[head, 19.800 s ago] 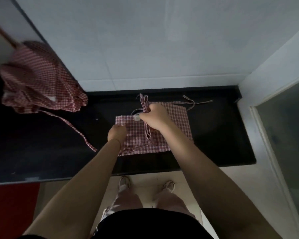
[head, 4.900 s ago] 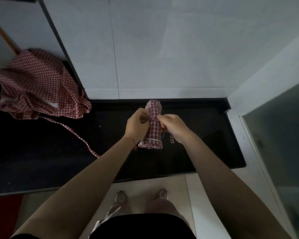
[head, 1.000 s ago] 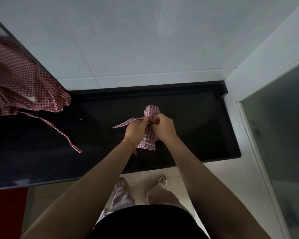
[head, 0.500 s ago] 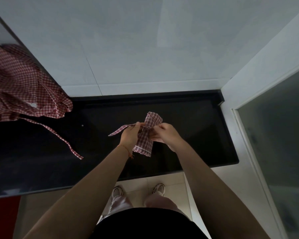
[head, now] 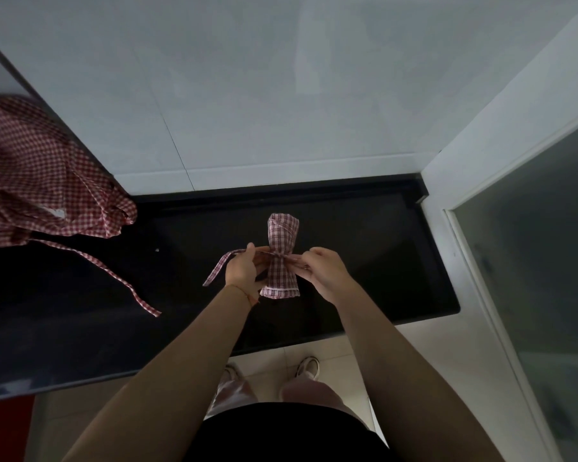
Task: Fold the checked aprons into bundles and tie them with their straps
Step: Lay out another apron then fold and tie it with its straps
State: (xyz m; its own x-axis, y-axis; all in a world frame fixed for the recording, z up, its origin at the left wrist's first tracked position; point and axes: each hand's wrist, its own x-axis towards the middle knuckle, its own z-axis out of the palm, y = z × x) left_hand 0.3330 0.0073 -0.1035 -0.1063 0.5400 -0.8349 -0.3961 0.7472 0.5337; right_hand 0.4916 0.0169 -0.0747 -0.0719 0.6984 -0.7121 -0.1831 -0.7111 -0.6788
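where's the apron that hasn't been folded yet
In the head view the loose apron lies heaped at the far left of the black counter, left of the bundle being tied.

The apron bundle [head: 282,258] sits mid-tabletop [head: 380,261], its length running near to far, between the left hand [head: 242,270] on its left and the right hand [head: 324,270] on its right. A strap [head: 221,266] trails left from the left hand. Far left lies a heaped apron [head: 41,181], against the wall [head: 281,95] behind the tabletop; its strap [head: 114,278] runs nearward and rightward across the tabletop, well apart from the bundle.
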